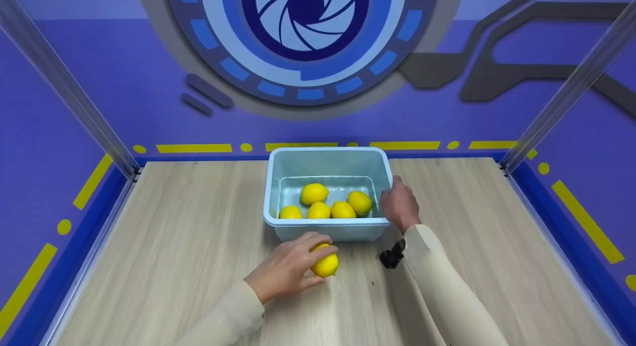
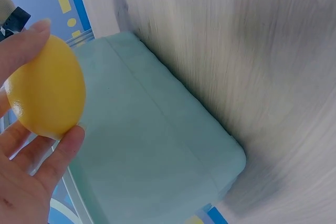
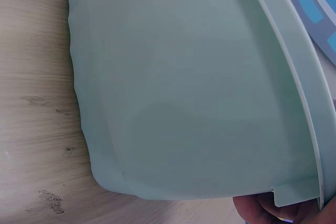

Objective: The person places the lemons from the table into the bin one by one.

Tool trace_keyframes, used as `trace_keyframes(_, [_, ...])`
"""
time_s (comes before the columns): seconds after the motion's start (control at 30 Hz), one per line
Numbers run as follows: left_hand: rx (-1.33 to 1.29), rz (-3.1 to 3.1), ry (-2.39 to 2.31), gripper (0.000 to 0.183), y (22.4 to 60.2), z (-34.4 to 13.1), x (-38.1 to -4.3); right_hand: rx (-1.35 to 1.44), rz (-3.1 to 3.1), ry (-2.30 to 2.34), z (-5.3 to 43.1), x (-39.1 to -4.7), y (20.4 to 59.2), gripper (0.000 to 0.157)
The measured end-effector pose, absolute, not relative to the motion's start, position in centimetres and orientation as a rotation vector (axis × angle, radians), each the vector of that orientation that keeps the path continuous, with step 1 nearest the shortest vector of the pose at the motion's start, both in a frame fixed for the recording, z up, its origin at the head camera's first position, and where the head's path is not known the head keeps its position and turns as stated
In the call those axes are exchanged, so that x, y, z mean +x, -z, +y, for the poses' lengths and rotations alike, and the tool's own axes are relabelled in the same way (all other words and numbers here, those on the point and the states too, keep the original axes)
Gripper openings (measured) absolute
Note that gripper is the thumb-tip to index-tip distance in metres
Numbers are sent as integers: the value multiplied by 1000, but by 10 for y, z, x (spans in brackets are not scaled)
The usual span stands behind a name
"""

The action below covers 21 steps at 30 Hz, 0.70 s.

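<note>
My left hand [image 1: 293,264] pinches a yellow lemon [image 1: 325,261] between thumb and fingertips, just in front of the light blue plastic bin [image 1: 328,231]. Seen from the left wrist, the lemon [image 2: 50,87] is held off to the left, with the bin's outer wall [image 2: 142,135] behind it. On the bin's right side, my right hand [image 1: 400,204] grips the rim; only its fingers [image 3: 252,209] show at the lower corner in the right wrist view. Inside the bin lie several lemons [image 1: 314,193], mostly toward the near wall, which hides their lower parts.
The bin stands on a pale wood-grain table [image 1: 198,212] near the back wall [image 1: 164,122], which is blue-purple with printed shapes. Side panels and metal posts [image 1: 74,82] bound the table left and right. A small black object [image 1: 392,256] is at the right wrist.
</note>
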<state>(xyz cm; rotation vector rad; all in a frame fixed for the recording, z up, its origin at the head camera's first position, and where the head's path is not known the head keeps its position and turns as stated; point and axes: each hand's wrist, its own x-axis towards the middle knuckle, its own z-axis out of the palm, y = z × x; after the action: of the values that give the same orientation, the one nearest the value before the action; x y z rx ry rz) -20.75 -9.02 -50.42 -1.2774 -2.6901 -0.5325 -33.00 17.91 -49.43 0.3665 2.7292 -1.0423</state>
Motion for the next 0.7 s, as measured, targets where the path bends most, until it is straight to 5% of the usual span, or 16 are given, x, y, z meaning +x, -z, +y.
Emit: trace_keyframes(0.7, [-1263,-2644,510,54,493,-90,-213,357,2742,1060,179,-331,496,50])
